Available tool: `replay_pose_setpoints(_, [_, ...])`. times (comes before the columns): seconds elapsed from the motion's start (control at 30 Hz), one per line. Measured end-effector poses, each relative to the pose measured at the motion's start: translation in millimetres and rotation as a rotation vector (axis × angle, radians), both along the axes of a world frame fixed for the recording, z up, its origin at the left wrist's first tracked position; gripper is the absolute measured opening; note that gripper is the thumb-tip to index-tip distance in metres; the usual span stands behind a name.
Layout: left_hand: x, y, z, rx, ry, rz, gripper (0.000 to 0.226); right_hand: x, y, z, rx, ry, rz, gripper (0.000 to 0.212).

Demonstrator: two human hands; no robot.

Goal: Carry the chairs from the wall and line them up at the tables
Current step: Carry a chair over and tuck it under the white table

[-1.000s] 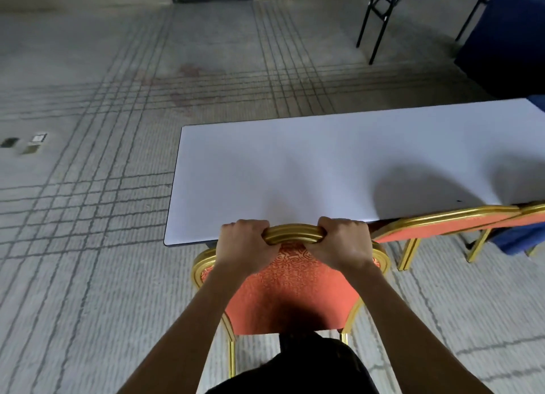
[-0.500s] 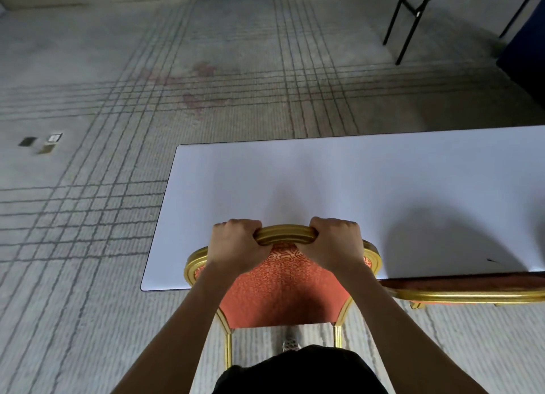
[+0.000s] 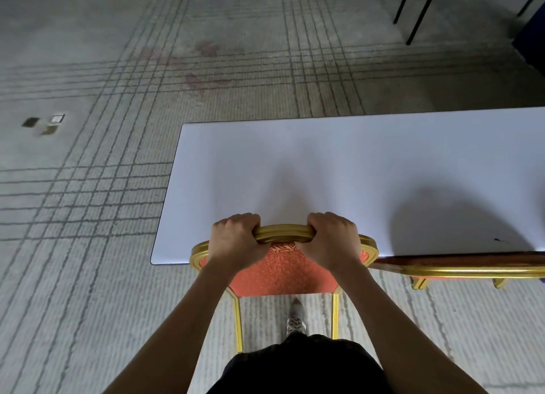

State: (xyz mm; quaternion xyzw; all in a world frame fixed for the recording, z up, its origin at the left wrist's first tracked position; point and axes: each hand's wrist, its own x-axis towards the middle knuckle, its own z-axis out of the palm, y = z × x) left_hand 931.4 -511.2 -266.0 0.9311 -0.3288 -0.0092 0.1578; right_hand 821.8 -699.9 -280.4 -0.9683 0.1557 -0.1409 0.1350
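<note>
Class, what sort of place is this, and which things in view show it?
Probably a banquet or function hall: a gold-framed red chair, a long white table and a wide line-patterned carpet.

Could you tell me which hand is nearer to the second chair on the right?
Right. The right hand grips the top rail of the held chair just left of the second chair; the left hand grips that rail farther left.

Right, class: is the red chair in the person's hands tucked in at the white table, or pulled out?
Tucked in: the chair has its backrest at the near edge of the table, with no seat showing.
</note>
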Motion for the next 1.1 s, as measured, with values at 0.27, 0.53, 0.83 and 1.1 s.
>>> replay_pose_setpoints(0.27, [-48.4, 30.9, -9.6, 0.048, 0.191, -0.159, 0.025, -56.8, 35.5, 0.2, 0.087, 0.161, -0.008, 0.036])
replay_pose_setpoints(0.53, [-134.0, 87.6, -41.6, 0.033, 0.307, -0.226, 0.028, -144.6, 91.3, -5.0, 0.206, 0.393, -0.022, 0.036])
replay_pose_setpoints(0.83, [-204.0, 132.3, -65.1, 0.091, 0.444, -0.293, 0.045, -214.1, 129.4, -19.6, 0.25, 0.585, 0.059, 0.041])
replay_pose_setpoints(1.1, [-267.9, 156.8, -83.5, 0.212, 0.564, -0.24, 0.047, -276.2, 160.0, -53.9, 0.277, 0.54, 0.097, 0.036])
